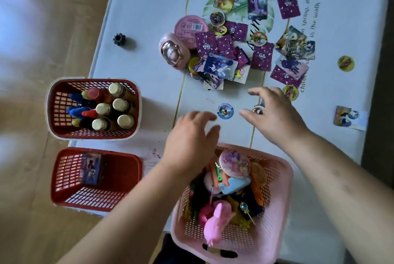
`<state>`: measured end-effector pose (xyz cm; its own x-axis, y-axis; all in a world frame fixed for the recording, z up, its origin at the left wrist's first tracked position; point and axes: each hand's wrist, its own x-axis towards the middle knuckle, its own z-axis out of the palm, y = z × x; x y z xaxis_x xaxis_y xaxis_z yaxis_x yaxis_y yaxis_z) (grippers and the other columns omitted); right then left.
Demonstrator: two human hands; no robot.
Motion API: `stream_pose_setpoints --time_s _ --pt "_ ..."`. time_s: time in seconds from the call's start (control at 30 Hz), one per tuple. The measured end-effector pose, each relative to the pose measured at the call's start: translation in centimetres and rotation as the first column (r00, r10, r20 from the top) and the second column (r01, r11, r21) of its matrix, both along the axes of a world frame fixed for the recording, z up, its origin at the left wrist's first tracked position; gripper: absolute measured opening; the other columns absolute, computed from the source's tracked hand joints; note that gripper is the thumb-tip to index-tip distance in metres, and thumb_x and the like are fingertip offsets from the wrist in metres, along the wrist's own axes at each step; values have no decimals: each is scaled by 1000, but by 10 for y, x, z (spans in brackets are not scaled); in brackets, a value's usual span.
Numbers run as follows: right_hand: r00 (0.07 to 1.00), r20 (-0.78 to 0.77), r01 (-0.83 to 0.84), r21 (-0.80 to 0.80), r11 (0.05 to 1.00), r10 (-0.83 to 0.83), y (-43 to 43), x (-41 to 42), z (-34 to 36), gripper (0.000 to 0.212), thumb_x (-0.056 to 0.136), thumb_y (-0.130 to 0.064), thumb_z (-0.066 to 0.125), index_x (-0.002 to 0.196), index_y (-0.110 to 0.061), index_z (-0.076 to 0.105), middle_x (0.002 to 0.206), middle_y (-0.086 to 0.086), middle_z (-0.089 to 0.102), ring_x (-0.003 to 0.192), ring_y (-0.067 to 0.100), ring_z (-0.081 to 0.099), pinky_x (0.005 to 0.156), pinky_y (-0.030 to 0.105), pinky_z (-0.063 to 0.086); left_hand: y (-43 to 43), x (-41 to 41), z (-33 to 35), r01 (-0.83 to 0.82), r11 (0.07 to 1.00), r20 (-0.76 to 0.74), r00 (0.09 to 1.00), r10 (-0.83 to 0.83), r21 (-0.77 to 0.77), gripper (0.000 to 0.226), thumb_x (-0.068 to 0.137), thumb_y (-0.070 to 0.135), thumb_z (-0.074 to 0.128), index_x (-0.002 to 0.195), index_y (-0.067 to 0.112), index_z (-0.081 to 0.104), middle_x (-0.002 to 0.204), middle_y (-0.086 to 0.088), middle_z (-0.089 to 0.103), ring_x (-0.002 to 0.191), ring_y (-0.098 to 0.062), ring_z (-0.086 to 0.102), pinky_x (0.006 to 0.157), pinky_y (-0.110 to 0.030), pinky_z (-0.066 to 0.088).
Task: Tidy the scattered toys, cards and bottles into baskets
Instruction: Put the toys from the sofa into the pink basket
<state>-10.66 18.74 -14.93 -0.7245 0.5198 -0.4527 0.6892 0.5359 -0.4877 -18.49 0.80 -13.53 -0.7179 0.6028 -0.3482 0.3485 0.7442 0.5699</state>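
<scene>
Cards (205, 45), purple-backed and picture-faced, in a loose untidy heap

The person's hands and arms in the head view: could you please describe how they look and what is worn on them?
Both the left hand and right hand are bare, without gloves. The forearms are uncovered as far as the frame shows: no sleeves, watch or bracelet visible. Blur hides finer details such as rings.
</scene>
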Motion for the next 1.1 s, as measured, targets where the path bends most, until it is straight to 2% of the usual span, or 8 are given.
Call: stream_pose_setpoints --time_s 0.23,0.33,0.43,0.53,0.67,0.83,0.97,1.1 --pt "976 119 -204 191 960 183 3 -108 -37 121 60 -68 73 151 -23 8 158 12 6 143 37 10 115 49 19 36 -88 -35 -232 965 92 966 243 -119 47 95 21 52 140 17 40 136 -11 46 125 -30 46 99 -35 36" --pt "948 205 -283 193 939 243 6 -147 -54 136 53 -79 70 151 -29 -11 160 8 -13 145 38 -10 113 63 11 42 -98 -44 -236 966 118 962 247 -103 51 94 22 54 142 17 38 137 -11 42 126 -32 44 102 -35 34" --pt "925 270 -325 197 925 267 17 -173 -70 142 50 -79 71 148 -31 -20 159 7 -16 144 37 -19 110 68 6 47 -103 -56 -238 966 140 958 250 -96 54 93 20 53 144 20 36 135 -10 41 126 -31 41 104 -35 32" --pt "930 230 -339 239 910 287 21 -167 -86 124 58 -65 77 150 -34 0 157 4 7 145 36 -7 112 65 11 48 -109 -67 -286 952 154 942 300 -105 52 90 17 53 140 18 38 136 -10 39 129 -31 37 107 -35 29" --pt "920 3 -361 388 848 391 9 -110 -98 80 67 -47 71 139 -30 39 141 5 35 138 39 19 111 55 25 48 -112 -75 -343 934 103 930 352 -96 48 92 21 55 137 14 39 140 -10 35 132 -30 32 108 -35 26" --pt "861 -51 -445 408 797 506 2 -34 -106 46 70 -40 69 114 -29 62 149 4 36 139 39 26 105 60 31 53 -106 -80 -284 959 -18 959 284 -7 51 88 14 54 137 18 43 148 -7 30 134 -28 27 109 -33 23" --pt "832 -122 -487 310 817 542 11 -4 -104 33 80 -51 56 96 -26 71 141 3 49 139 35 30 108 58 29 57 -93 -87 -77 993 -140 986 89 87 49 79 10 59 128 11 56 132 -15 47 120 -38 43 104 -37 32" --pt "893 -307 -234 309 922 329 20 -8 -94 29 90 -35 53 95 -11 68 124 10 60 125 31 45 106 47 36 60 -86 -105 213 970 -132 965 -227 -117 61 83 23 67 141 20 47 152 -15 33 138 -41 26 113 -51 28"
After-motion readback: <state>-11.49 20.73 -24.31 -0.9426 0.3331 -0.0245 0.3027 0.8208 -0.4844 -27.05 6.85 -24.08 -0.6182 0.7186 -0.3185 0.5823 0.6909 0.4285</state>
